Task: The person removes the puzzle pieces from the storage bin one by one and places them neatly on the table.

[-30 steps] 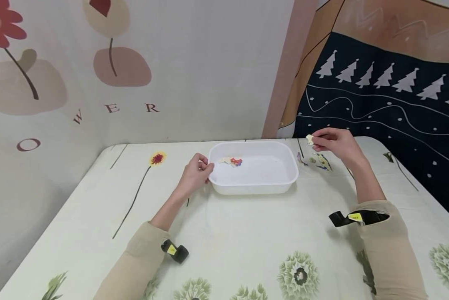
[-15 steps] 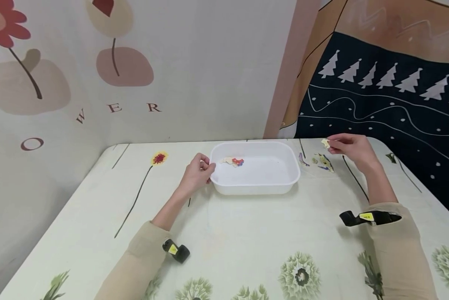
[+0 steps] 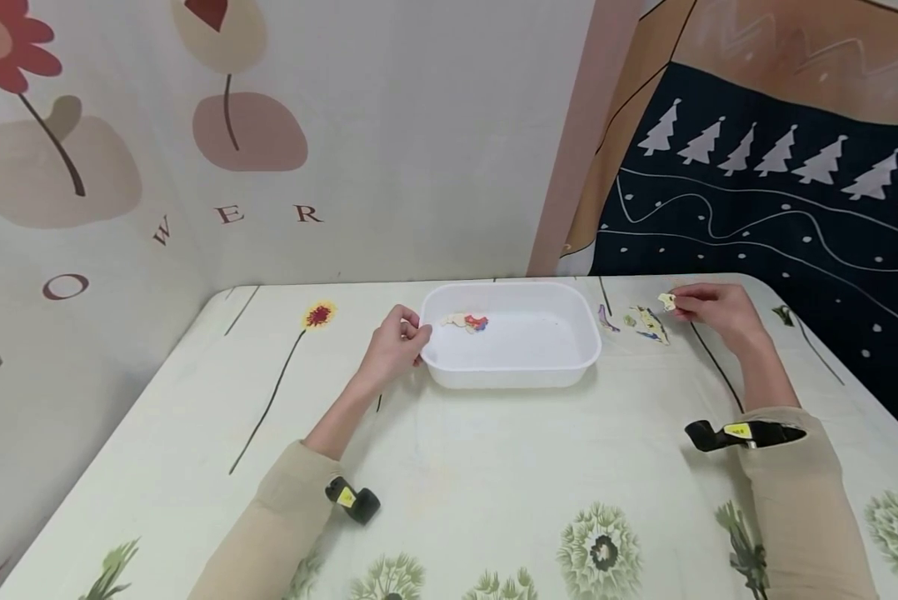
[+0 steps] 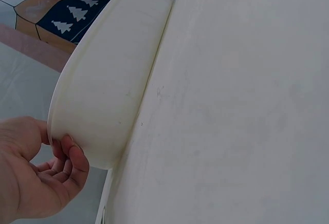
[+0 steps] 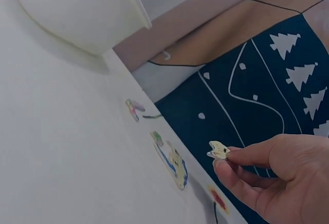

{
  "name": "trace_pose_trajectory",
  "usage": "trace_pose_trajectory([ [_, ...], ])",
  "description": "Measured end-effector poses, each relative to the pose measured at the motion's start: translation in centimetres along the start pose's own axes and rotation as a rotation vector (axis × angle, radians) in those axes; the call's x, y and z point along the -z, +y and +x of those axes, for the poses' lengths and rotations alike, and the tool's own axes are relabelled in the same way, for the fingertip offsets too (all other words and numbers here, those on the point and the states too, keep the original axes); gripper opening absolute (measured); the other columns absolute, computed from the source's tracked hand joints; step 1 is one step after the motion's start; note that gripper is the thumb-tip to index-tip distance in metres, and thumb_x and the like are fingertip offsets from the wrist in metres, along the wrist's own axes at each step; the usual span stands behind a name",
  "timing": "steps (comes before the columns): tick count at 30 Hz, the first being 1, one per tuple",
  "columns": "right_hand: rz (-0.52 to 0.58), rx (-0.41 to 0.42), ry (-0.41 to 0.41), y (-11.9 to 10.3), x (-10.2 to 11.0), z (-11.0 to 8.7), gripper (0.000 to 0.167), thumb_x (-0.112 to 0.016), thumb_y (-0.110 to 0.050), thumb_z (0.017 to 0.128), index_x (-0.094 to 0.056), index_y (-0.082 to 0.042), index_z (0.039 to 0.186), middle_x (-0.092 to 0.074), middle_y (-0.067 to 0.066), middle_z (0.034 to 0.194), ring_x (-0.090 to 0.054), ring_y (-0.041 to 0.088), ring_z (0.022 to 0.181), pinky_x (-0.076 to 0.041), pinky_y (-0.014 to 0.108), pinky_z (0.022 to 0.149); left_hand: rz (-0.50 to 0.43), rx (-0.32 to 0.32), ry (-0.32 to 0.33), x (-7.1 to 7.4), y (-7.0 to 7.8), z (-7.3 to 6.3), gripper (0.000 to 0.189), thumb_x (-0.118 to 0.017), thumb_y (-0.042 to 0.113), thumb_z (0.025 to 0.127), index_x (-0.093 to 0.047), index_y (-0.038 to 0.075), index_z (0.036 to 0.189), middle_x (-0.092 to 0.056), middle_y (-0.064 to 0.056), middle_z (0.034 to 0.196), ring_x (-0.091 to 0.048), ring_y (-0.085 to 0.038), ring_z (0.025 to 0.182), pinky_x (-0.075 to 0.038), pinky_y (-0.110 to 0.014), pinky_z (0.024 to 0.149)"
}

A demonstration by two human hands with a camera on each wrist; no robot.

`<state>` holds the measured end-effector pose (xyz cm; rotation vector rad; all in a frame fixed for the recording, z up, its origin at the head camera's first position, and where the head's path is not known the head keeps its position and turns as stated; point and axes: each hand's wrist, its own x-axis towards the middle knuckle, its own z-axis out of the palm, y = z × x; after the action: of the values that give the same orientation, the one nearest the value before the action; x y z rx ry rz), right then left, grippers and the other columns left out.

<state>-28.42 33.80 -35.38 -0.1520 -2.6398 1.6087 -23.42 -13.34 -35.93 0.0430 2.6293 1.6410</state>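
Note:
A white plastic tub (image 3: 509,379) stands toward the far side of the table. My left hand (image 3: 394,346) pinches the tub's left rim between thumb and curled fingers, as the left wrist view also shows. Inside the tub lie flat cutout pieces (image 3: 475,323), cream, red and blue. My right hand (image 3: 722,315) pinches a small pale yellow cutout (image 5: 219,150) with dark marks between thumb and finger, above the table right of the tub. Just left of that hand, several flat cutouts lie on the cloth: a purple one (image 3: 606,318), a small green one (image 3: 629,320) and a yellow and blue one (image 3: 651,325).
A pale flower-print cloth (image 3: 449,467) covers the table. Behind the far edge hangs a light curtain (image 3: 419,150). A dark cloth with white trees (image 3: 756,208) hangs at the back right.
My right hand has moved right and slightly down, carrying the pale yellow cutout away from the tub and past the loose cutouts. The left hand keeps its grip on the tub's rim.

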Motion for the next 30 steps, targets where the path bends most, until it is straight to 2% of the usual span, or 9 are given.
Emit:
trace_pose_trajectory([
  [7,-0.05,-0.055,-0.028,1.0,0.5,-0.2,0.044,-0.059,-0.015,0.103,-0.051,0.015,0.135,-0.06,-0.022,0.081,-0.066,-0.006,0.073,-0.053,0.015,0.074,-0.004,-0.003,-0.002,0.0,-0.1,0.0,0.02,-0.057,0.016,0.103,-0.046,0.004,0.114,-0.053,-0.008,0.084,-0.056,-0.019,0.068,-0.048,-0.025,0.061],
  [11,-0.066,-0.132,-0.014,1.5,0.7,0.0,0.048,-0.06,-0.018,0.102,-0.049,0.013,0.136,-0.064,-0.019,0.074,-0.067,-0.005,0.07,-0.049,0.011,0.069,0.003,-0.009,-0.001,0.0,-0.1,0.1,0.02,-0.056,0.017,0.103,-0.046,0.004,0.115,-0.053,-0.008,0.084,-0.057,-0.019,0.068,-0.048,-0.025,0.061],
  [15,-0.048,-0.184,0.002,1.8,0.7,0.1,0.049,-0.059,-0.017,0.101,-0.046,0.013,0.137,-0.065,-0.016,0.072,-0.067,-0.003,0.068,-0.051,0.012,0.068,0.01,-0.015,-0.003,0.0,-0.2,0.1,0.021,-0.056,0.017,0.103,-0.046,0.004,0.115,-0.053,-0.007,0.084,-0.057,-0.019,0.068,-0.048,-0.025,0.061],
  [20,-0.032,-0.194,0.022,1.9,0.5,0.1,0.047,-0.059,-0.015,0.1,-0.048,0.013,0.136,-0.064,-0.015,0.071,-0.066,-0.004,0.065,-0.054,0.016,0.067,0.004,-0.021,-0.003,0.1,-0.1,0.0,0.02,-0.056,0.016,0.103,-0.046,0.003,0.114,-0.053,-0.007,0.084,-0.057,-0.018,0.068,-0.048,-0.025,0.061],
  [30,-0.046,-0.162,0.081,2.0,-0.1,-0.2,0.041,-0.059,-0.012,0.1,-0.053,0.015,0.131,-0.06,-0.015,0.07,-0.063,-0.005,0.061,-0.054,0.016,0.064,0.004,-0.012,-0.009,0.1,-0.2,0.0,0.021,-0.056,0.017,0.104,-0.046,0.004,0.115,-0.052,-0.007,0.083,-0.057,-0.019,0.068,-0.048,-0.025,0.061],
])
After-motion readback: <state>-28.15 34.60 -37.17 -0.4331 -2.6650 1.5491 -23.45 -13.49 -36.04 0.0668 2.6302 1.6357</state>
